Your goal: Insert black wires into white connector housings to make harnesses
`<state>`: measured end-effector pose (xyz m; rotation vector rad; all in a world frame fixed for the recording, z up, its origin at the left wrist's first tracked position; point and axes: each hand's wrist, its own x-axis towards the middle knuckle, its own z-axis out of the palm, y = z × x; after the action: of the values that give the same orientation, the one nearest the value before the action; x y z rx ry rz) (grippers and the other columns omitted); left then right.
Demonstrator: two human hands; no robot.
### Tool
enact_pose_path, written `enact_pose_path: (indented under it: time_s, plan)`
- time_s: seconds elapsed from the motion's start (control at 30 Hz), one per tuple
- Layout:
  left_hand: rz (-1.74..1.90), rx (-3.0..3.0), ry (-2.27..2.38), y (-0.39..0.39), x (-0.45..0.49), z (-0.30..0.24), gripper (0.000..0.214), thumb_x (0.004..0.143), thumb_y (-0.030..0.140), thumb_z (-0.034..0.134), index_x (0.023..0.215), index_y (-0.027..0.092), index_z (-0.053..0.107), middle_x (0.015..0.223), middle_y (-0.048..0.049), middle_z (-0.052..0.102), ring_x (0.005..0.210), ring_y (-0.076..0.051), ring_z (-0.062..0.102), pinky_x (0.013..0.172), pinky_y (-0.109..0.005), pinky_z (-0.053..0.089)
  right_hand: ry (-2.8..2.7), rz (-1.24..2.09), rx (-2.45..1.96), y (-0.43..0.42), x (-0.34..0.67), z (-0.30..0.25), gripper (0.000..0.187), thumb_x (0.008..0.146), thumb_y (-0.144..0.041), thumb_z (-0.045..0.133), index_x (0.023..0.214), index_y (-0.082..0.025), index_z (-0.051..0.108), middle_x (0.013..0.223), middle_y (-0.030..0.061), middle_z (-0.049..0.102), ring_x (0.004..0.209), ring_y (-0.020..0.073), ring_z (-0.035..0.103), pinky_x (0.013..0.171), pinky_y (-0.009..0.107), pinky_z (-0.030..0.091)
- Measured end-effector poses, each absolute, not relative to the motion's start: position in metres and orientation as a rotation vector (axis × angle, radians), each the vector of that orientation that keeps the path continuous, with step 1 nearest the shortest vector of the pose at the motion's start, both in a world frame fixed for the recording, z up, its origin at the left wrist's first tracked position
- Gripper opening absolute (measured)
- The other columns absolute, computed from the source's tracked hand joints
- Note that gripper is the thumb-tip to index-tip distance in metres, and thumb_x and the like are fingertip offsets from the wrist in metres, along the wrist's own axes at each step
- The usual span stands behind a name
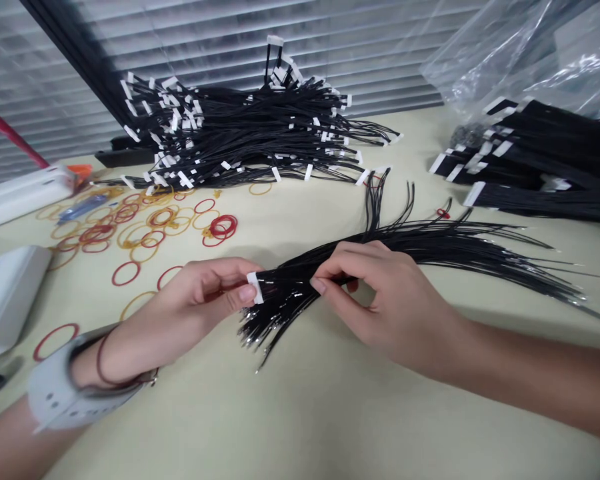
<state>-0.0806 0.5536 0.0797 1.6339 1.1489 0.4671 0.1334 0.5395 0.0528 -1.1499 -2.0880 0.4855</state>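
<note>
My left hand [200, 300] pinches a white plastic connector [255, 288] between thumb and fingers. Just right of it, my right hand [380, 293] has thumb and forefinger closed on a thin black wire [304, 281] that runs toward the connector; whether its end sits inside the connector I cannot tell. Beneath both hands lies a loose bunch of black wires [460, 243], with shiny metal terminals [254, 333] at its left end. The bunch fans out to the right across the table, partly hidden behind my right hand.
A pile of black cables with white connectors [250, 133] lies by the blinds. More bundled cables [555, 153] are at right below a clear plastic bag [530, 53]. Red and yellow rubber bands [223, 227] are scattered at left, beside a white box [10, 293].
</note>
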Motion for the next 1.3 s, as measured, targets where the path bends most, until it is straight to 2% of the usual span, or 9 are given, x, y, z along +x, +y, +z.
enact_pose_path:
  time_s: [0.2, 0.4, 0.8, 1.17, 1.3]
  plan:
    - [0.481, 1.627, 1.130, 0.5530, -0.0804, 0.0788, 0.017, 0.081, 0.015, 0.053, 0.095, 0.013, 0.063, 0.076, 0.0000, 0.062, 0.070, -0.009, 0.055, 0.061, -0.014, 0.042, -2.102, 0.512, -1.160, 0.5400, 0.1333, 0.0518, 0.011, 0.079, -0.013, 0.051, 0.071, -0.017, 0.058, 0.069, -0.0062, 0.057, 0.065, 0.0051, 0.049, 0.068, 0.023, 0.033]
    - [0.484, 1.661, 1.086, 0.5535, -0.0815, 0.0763, 0.021, 0.081, 0.014, 0.054, 0.098, 0.016, 0.064, 0.077, 0.0016, 0.064, 0.069, -0.007, 0.056, 0.060, -0.011, 0.043, -2.108, 0.537, -1.161, 0.5380, 0.1334, 0.0516, 0.011, 0.080, -0.015, 0.051, 0.073, -0.017, 0.058, 0.070, -0.0070, 0.057, 0.064, 0.0046, 0.048, 0.068, 0.024, 0.032]
    - [0.450, 1.654, 1.125, 0.5517, -0.0794, 0.0806, 0.014, 0.079, 0.013, 0.056, 0.088, 0.015, 0.067, 0.075, 0.0005, 0.066, 0.068, -0.009, 0.058, 0.060, -0.013, 0.044, -2.105, 0.591, -1.160, 0.5364, 0.1323, 0.0537, 0.010, 0.080, -0.015, 0.051, 0.073, -0.017, 0.058, 0.071, -0.0061, 0.058, 0.063, 0.0058, 0.047, 0.068, 0.025, 0.031]
    - [0.483, 1.562, 1.136, 0.5516, -0.0765, 0.0831, 0.019, 0.078, 0.008, 0.056, 0.090, 0.016, 0.067, 0.075, 0.0039, 0.066, 0.067, -0.006, 0.056, 0.060, -0.010, 0.042, -2.196, 0.653, -0.992, 0.5359, 0.1355, 0.0558, 0.009, 0.078, -0.010, 0.052, 0.074, -0.016, 0.057, 0.072, -0.0069, 0.057, 0.066, 0.0044, 0.048, 0.068, 0.025, 0.030]
    - [0.464, 1.603, 1.136, 0.5510, -0.0767, 0.0820, 0.017, 0.078, 0.011, 0.057, 0.090, 0.016, 0.067, 0.076, 0.0019, 0.065, 0.069, -0.007, 0.056, 0.061, -0.012, 0.043, -2.158, 0.606, -1.055, 0.5356, 0.1339, 0.0546, 0.010, 0.080, -0.013, 0.051, 0.073, -0.016, 0.057, 0.070, -0.0061, 0.056, 0.065, 0.0048, 0.047, 0.067, 0.023, 0.031]
